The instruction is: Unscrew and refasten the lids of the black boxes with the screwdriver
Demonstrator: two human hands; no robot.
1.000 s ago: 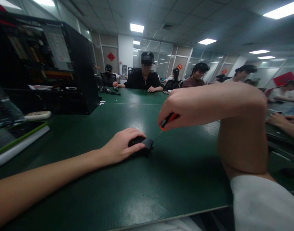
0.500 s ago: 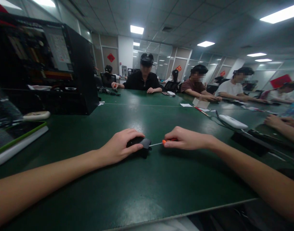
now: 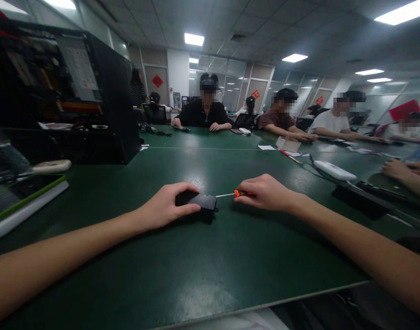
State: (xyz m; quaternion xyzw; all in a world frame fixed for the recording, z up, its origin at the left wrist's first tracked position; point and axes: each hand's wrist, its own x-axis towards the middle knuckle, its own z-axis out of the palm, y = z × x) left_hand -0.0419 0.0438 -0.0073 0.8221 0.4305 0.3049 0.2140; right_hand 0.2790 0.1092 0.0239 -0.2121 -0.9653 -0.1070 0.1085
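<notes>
My left hand (image 3: pixel 166 204) is closed around a small black plastic box (image 3: pixel 203 202), thumb on the near side and fingers on the far side. The box rests on the green tabletop (image 3: pixel 189 256), with a small tab sticking out at its right end. In my right hand (image 3: pixel 270 192) is a screwdriver (image 3: pixel 240 194) with an orange and black handle and a thin metal shaft. Its shaft points left, the tip at the box's far right corner; whether it touches cannot be made out. My right fingers wrap most of the handle.
An open computer case (image 3: pixel 113 101) stands at the left, behind a green-edged white tray (image 3: pixel 31 206). To the right lie a white device (image 3: pixel 334 170) with a cable and a small cardboard box (image 3: pixel 288 144). Several people sit around the table; one person (image 3: pixel 205 112) faces me.
The screwdriver has shifted up and slightly right, its tip moving from the box's near right end to its far corner. The black box has turned slightly, showing more of its near side.
</notes>
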